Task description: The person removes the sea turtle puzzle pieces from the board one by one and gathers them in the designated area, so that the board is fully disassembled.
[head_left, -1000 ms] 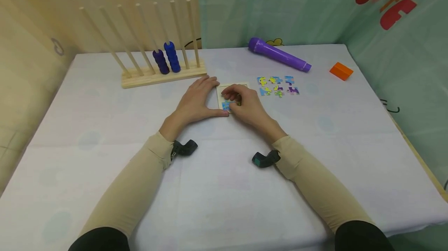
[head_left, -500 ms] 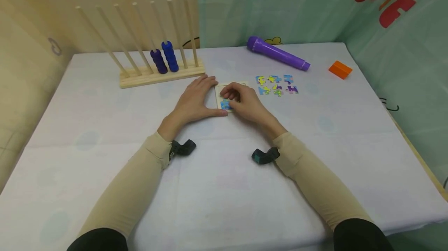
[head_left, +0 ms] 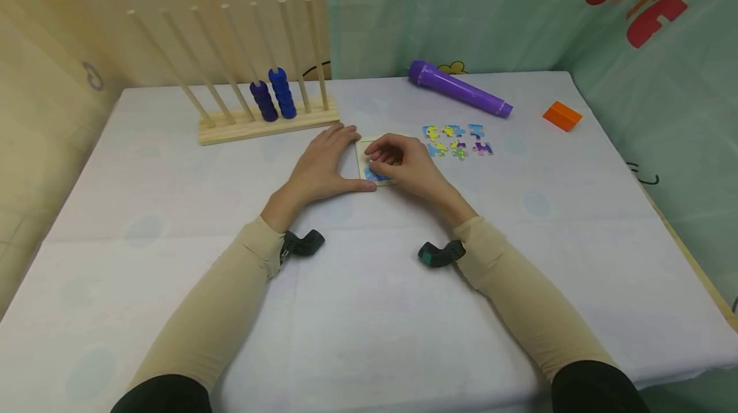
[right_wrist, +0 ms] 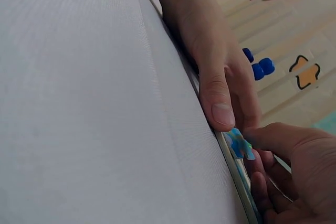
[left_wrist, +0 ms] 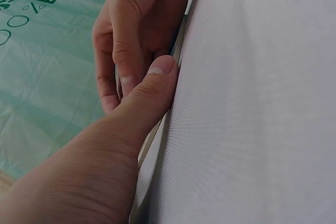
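Observation:
A small wooden puzzle tray (head_left: 360, 158) lies between the two hands, with a blue picture part (head_left: 372, 175) at its near left corner. The left hand (head_left: 323, 166) is spread along the tray's left side, its thumb (left_wrist: 160, 72) lying along the near edge. Over the tray, the right hand (head_left: 412, 166) curls its fingers and pinches a blue jigsaw piece (right_wrist: 239, 144) between thumb and finger. In the right wrist view that piece is tilted above the tray's edge, close to the left thumb. The right hand hides much of the tray.
Several loose jigsaw pieces (head_left: 457, 141) lie right of the tray. A purple toy microphone (head_left: 460, 89) and an orange block (head_left: 562, 116) are farther back. At the back left stands a wooden peg rack (head_left: 268, 126) with blue beads (head_left: 282, 93).
The right hand has tilted slightly, and its thumb has risen a little over the tray with the piece. The left hand holds its place; the loose pieces have not moved.

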A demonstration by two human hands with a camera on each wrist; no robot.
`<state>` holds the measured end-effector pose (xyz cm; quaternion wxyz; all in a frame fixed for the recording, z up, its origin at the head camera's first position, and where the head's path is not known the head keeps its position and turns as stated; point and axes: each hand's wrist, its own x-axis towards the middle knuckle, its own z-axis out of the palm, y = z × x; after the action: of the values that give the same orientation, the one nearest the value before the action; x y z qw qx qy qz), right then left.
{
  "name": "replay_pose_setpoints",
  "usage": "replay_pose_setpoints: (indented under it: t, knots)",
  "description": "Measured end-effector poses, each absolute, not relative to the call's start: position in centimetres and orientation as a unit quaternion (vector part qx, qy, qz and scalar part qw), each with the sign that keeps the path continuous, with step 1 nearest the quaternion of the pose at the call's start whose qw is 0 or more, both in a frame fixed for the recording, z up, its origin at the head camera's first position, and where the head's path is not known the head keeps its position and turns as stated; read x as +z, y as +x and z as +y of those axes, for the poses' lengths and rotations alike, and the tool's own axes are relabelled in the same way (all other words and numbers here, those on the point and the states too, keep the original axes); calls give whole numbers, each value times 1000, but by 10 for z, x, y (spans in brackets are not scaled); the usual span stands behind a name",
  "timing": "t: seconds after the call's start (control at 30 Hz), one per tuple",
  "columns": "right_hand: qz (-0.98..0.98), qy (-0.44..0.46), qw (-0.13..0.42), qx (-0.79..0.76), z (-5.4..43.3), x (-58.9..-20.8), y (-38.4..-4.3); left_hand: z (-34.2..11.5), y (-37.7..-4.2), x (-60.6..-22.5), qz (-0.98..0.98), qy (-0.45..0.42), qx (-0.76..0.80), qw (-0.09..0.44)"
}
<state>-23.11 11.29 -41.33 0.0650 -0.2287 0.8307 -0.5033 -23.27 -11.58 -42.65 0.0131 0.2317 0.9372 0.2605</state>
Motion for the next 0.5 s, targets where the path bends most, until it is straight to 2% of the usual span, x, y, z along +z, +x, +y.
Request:
replay_pose_setpoints:
  t: [0.3,0.5]
  knots:
    - [805,-243,39,-540,114,-415,-231,-117,-232,-426,937,229,262,12]
    - [806,-233,43,-542,116,-415,-229,-116,-232,-426,937,229,262,13]
